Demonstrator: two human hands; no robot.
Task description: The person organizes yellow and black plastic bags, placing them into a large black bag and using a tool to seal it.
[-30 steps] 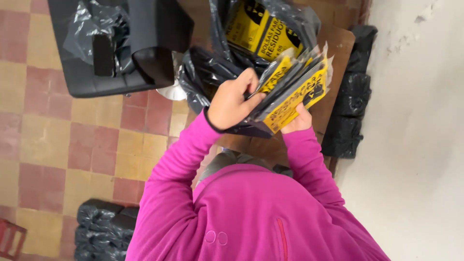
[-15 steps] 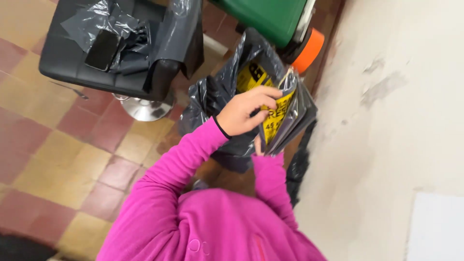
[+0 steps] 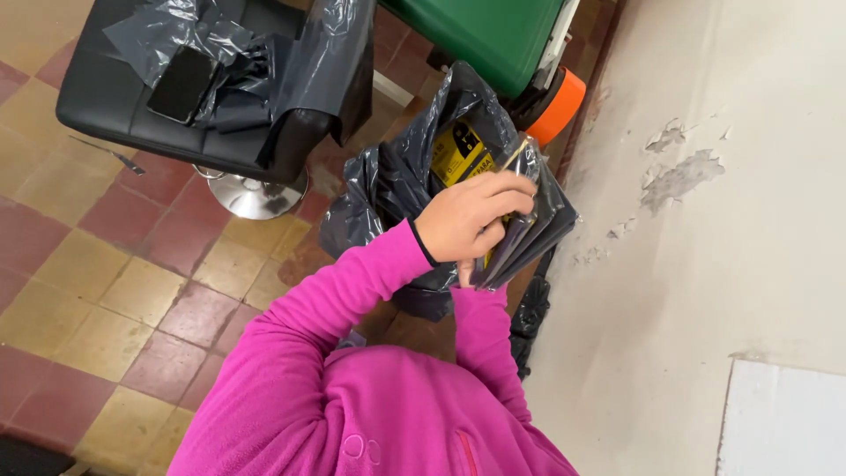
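My left hand (image 3: 471,220) is clamped over the top of a stack of flat packets (image 3: 520,234) of black bags with yellow labels, fingers curled across their upper edge. My right hand (image 3: 464,275) supports the stack from below; only a small part of it shows under the packets. The stack sits at the mouth of a large black plastic bag (image 3: 383,189), and another yellow-labelled packet (image 3: 458,152) lies inside it. Both arms wear magenta fleece sleeves.
A black padded stool (image 3: 97,106) on a chrome base stands at the upper left, carrying crumpled black plastic and a dark phone (image 3: 181,84). A green wheeled bin (image 3: 493,31) with an orange wheel (image 3: 557,104) stands behind the bag. A peeling wall (image 3: 723,220) runs along the right.
The packets were fanned out with their yellow labels showing; now they are pressed together under my left hand. The view has swung, bringing the stool and the green bin into sight.
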